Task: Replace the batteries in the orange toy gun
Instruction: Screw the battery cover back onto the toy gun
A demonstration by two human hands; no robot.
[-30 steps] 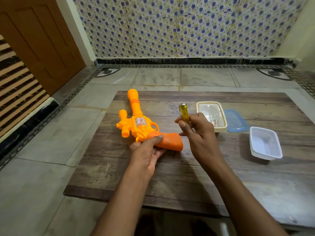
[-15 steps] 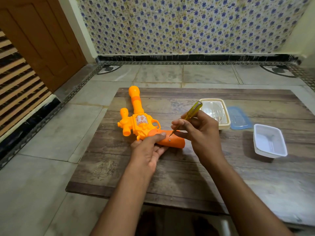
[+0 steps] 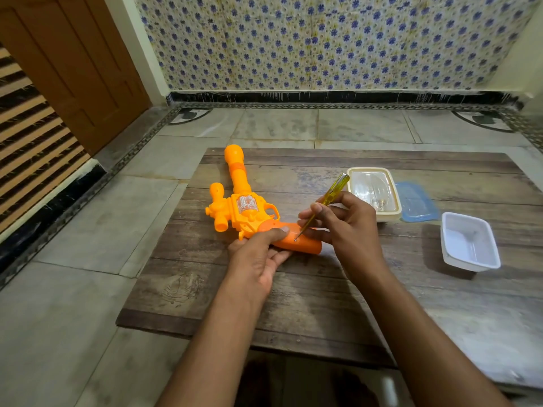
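Orange toy gun (image 3: 244, 210) lay flat mid-bench, barrel toward twelve o'clock; it looked like light, hollow, slippery plastic. Left hand (image 3: 258, 254) pinned its handle (the sensible hold), while right hand (image 3: 343, 227) pinched the screwdriver (image 3: 323, 204), tip at the handle's screw.

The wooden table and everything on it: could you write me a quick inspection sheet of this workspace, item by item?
Surface: low wooden table with worn planks, standing on a tiled floor.
Job's things: orange toy gun lying flat on its side, barrel pointing away; yellow-handled screwdriver with its tip at a screw in the grip.
Clutter: cream container with clear contents, blue lid beside it, white tray apart to the right.
Hands: left hand holds the gun's grip steady; right hand pinches the screwdriver.
Cables: nothing seen.
Surroundings: blue-flowered tiled wall, brown wooden door on the left.
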